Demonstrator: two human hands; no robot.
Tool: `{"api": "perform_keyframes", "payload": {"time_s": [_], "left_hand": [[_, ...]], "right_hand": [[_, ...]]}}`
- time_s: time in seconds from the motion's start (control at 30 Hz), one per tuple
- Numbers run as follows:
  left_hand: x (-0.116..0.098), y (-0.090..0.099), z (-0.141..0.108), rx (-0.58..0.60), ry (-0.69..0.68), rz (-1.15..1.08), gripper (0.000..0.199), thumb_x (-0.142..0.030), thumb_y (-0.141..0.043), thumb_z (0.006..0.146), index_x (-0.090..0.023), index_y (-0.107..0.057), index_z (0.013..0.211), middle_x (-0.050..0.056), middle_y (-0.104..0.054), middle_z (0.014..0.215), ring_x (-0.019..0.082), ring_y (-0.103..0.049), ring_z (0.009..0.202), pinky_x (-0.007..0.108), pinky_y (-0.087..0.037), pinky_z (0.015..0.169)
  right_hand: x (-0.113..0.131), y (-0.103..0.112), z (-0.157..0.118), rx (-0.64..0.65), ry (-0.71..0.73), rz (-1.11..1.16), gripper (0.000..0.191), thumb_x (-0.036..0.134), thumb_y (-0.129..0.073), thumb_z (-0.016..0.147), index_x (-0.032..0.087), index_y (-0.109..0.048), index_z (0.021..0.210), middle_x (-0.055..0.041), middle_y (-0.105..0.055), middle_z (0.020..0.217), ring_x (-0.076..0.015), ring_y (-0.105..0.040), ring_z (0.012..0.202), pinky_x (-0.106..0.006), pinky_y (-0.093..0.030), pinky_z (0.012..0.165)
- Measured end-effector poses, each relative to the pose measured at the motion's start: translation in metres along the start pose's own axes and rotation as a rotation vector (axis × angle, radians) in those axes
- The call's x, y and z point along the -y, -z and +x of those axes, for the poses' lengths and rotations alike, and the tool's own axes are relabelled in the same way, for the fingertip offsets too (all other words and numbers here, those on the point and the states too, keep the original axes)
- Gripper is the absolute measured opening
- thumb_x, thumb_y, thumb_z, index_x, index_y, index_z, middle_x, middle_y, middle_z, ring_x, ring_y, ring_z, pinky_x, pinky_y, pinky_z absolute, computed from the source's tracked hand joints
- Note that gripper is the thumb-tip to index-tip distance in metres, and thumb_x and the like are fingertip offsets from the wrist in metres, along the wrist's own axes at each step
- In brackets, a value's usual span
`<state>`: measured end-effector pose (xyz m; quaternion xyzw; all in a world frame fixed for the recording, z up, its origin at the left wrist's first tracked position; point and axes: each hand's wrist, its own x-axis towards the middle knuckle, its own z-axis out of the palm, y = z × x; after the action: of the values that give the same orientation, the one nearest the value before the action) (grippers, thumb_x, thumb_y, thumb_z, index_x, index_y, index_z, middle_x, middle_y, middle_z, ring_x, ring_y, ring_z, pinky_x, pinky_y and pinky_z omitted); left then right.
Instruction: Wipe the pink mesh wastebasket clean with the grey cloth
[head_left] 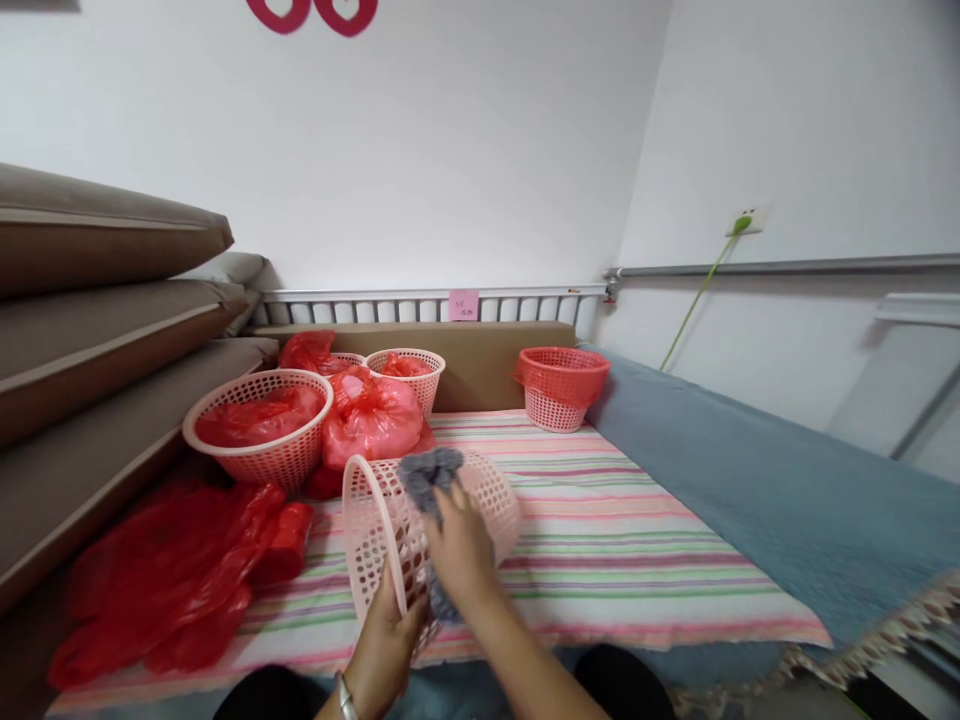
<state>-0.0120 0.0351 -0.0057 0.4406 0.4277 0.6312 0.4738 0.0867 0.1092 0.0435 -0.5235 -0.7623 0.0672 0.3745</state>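
Note:
A pale pink perforated basket point(495, 500) lies tilted on its side on the striped cloth point(637, 560), its open rim toward the left. My left hand point(386, 635) grips the rim from below, a bracelet on its wrist. Against the upper side of the basket, my right hand point(459, 540) presses a fluffy grey cloth point(429, 474), its fingers bent over it. Some of the grey cloth also shows lower down, between the hands.
Pink baskets point(259, 455) with red bags inside and a bulging red bag point(375, 415) stand behind left. Loose red bags point(172, 570) lie front left. A red-lined basket point(559, 390) stands back right. Cushions point(97, 330) are stacked left.

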Motion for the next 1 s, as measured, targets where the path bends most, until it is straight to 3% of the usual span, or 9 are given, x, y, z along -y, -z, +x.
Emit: {"api": "perform_keyframes", "payload": {"time_s": [0.13, 0.2, 0.3, 0.4, 0.5, 0.6, 0.73, 0.83, 1.0], "left_hand": [[0.002, 0.007, 0.0, -0.121, -0.008, 0.116, 0.083, -0.029, -0.068, 0.066, -0.023, -0.032, 0.14, 0.01, -0.064, 0.122, 0.035, -0.047, 0.123, 0.05, -0.035, 0.106], [0.003, 0.009, -0.001, -0.122, 0.043, 0.144, 0.082, -0.029, -0.067, 0.066, -0.023, -0.033, 0.14, 0.011, -0.067, 0.116, 0.037, -0.05, 0.12, 0.053, -0.038, 0.103], [0.004, 0.008, -0.002, -0.11, 0.023, 0.17, 0.079, -0.029, -0.066, 0.068, -0.023, -0.033, 0.14, 0.011, -0.062, 0.125, 0.036, -0.046, 0.124, 0.051, -0.036, 0.105], [0.004, 0.006, -0.001, -0.074, -0.061, 0.171, 0.077, -0.028, -0.065, 0.071, -0.023, -0.031, 0.141, 0.01, -0.05, 0.138, 0.032, -0.035, 0.133, 0.045, -0.027, 0.111], [0.01, 0.008, 0.0, 0.022, 0.001, 0.066, 0.077, -0.029, -0.06, 0.079, -0.024, -0.019, 0.144, 0.014, -0.044, 0.142, 0.03, -0.042, 0.128, 0.045, -0.033, 0.107], [0.021, 0.012, -0.003, 0.114, 0.063, -0.039, 0.078, -0.032, -0.057, 0.083, -0.027, -0.011, 0.145, 0.016, -0.044, 0.141, 0.029, -0.053, 0.119, 0.044, -0.042, 0.099], [0.028, 0.012, -0.007, 0.143, 0.013, 0.031, 0.075, -0.032, -0.06, 0.082, -0.028, -0.017, 0.144, 0.014, -0.046, 0.14, 0.026, -0.045, 0.127, 0.041, -0.035, 0.106], [0.016, 0.007, -0.004, 0.134, 0.08, 0.054, 0.082, -0.031, -0.064, 0.078, -0.026, -0.016, 0.144, 0.015, -0.048, 0.139, 0.028, -0.047, 0.125, 0.042, -0.035, 0.105], [-0.017, 0.002, 0.008, 0.086, 0.117, 0.017, 0.094, -0.025, -0.067, 0.073, -0.022, -0.006, 0.145, 0.018, -0.042, 0.142, 0.03, -0.049, 0.123, 0.042, -0.041, 0.101]], "right_hand": [[0.048, -0.001, -0.022, 0.002, 0.159, 0.156, 0.048, 0.008, -0.048, 0.074, 0.021, -0.056, 0.12, -0.0076, -0.045, 0.136, -0.0235, -0.042, 0.12, -0.038, -0.034, 0.101], [0.05, -0.001, -0.028, 0.003, 0.158, 0.18, 0.05, 0.006, -0.046, 0.074, 0.02, -0.056, 0.121, -0.0076, -0.045, 0.136, -0.0226, -0.041, 0.121, -0.038, -0.033, 0.102], [0.042, -0.001, -0.028, 0.002, 0.165, 0.147, 0.051, 0.005, -0.045, 0.075, 0.02, -0.055, 0.122, -0.0075, -0.045, 0.136, -0.0219, -0.041, 0.121, -0.037, -0.032, 0.103], [0.028, -0.005, -0.021, -0.008, 0.192, 0.081, 0.052, 0.006, -0.046, 0.075, 0.021, -0.054, 0.123, -0.0067, -0.042, 0.138, -0.0215, -0.039, 0.122, -0.036, -0.031, 0.103], [-0.002, -0.01, -0.004, -0.018, 0.149, -0.015, 0.051, 0.007, -0.046, 0.075, 0.02, -0.054, 0.124, -0.0077, -0.044, 0.136, -0.022, -0.04, 0.121, -0.035, -0.031, 0.102], [-0.048, -0.011, 0.016, -0.038, -0.008, -0.139, 0.049, 0.009, -0.045, 0.077, 0.015, -0.054, 0.124, -0.0117, -0.046, 0.134, -0.0243, -0.041, 0.12, -0.034, -0.031, 0.1], [-0.1, -0.006, 0.03, -0.034, -0.253, -0.247, 0.045, 0.012, -0.043, 0.08, 0.013, -0.054, 0.124, -0.0123, -0.05, 0.129, -0.0249, -0.047, 0.111, -0.03, -0.035, 0.093], [-0.111, -0.004, 0.027, -0.025, -0.257, -0.267, 0.046, 0.012, -0.042, 0.08, 0.015, -0.053, 0.125, -0.0103, -0.051, 0.129, -0.024, -0.047, 0.111, -0.028, -0.035, 0.092], [-0.108, -0.006, 0.018, -0.047, -0.222, -0.277, 0.047, 0.011, -0.043, 0.08, 0.013, -0.053, 0.125, -0.0122, -0.048, 0.132, -0.0253, -0.045, 0.113, -0.03, -0.034, 0.094]]}}
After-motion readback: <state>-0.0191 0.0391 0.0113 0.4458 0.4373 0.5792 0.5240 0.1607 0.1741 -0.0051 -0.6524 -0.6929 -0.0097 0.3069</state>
